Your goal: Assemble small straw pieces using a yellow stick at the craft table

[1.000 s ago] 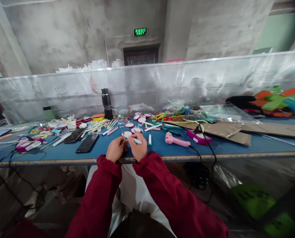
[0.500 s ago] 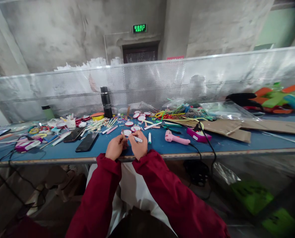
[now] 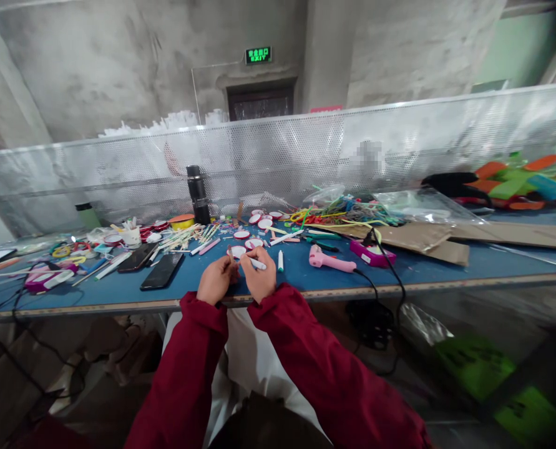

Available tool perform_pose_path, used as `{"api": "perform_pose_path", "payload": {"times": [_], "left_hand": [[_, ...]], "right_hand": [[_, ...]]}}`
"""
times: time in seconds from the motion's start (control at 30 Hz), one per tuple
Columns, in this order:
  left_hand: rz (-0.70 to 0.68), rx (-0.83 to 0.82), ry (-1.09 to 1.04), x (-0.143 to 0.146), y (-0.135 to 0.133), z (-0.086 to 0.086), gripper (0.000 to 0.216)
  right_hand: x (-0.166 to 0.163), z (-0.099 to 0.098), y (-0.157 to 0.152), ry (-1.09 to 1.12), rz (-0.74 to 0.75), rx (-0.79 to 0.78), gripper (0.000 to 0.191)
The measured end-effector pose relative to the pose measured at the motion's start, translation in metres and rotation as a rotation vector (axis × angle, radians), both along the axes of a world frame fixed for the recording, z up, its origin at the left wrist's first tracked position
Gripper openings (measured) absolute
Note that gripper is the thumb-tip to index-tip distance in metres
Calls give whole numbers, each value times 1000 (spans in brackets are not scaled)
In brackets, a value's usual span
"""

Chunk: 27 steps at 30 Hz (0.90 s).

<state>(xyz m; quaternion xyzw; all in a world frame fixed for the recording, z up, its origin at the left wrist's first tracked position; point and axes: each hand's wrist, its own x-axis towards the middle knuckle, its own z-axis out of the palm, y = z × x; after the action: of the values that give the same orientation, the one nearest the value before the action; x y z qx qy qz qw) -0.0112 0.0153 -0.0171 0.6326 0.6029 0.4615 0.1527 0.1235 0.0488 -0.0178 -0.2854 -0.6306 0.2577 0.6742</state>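
My right hand (image 3: pixel 261 274) is closed around a white marker (image 3: pixel 258 264), its tip pointing left toward my other hand. Between the fingers of my left hand (image 3: pixel 215 278) a thin brownish stick (image 3: pixel 231 252) pokes up; the rest of it is hidden by the fingers. Both hands are close together over the table's front edge. Just beyond them lie round white discs with red rims (image 3: pixel 254 243). To the right of my right hand, a short white pen piece with a green end (image 3: pixel 281 261) rests on the blue tabletop.
A pink glue gun (image 3: pixel 330 259) and a purple box (image 3: pixel 372 254) with a black cable lie to the right. Phones (image 3: pixel 162 270), loose sticks (image 3: pixel 184 239) and a black thermos (image 3: pixel 198 194) are on the left. Tangled cords (image 3: pixel 347 211), cardboard (image 3: pixel 418 239) and a perforated metal screen (image 3: pixel 268 156) stand behind.
The view has shifted slightly, and a person at the far left edge has gone out of sight. My hands keep nearly the same pose, marker and stick still held.
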Motion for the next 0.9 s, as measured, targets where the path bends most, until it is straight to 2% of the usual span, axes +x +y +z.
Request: {"api": "perform_pose_path", "payload": {"times": [0.4,0.57,0.9], "left_hand": [[26,-5,56,0,0,1,29],[29,-21,48,0,0,2,27],[27,-16,27,1,0,0,28]], "right_hand": [[-1,-1,0,-9,-6,10,18],[-2,-2,2,-6,-66,5,17],[-2,-2,1,0,-20,-2,16]]}}
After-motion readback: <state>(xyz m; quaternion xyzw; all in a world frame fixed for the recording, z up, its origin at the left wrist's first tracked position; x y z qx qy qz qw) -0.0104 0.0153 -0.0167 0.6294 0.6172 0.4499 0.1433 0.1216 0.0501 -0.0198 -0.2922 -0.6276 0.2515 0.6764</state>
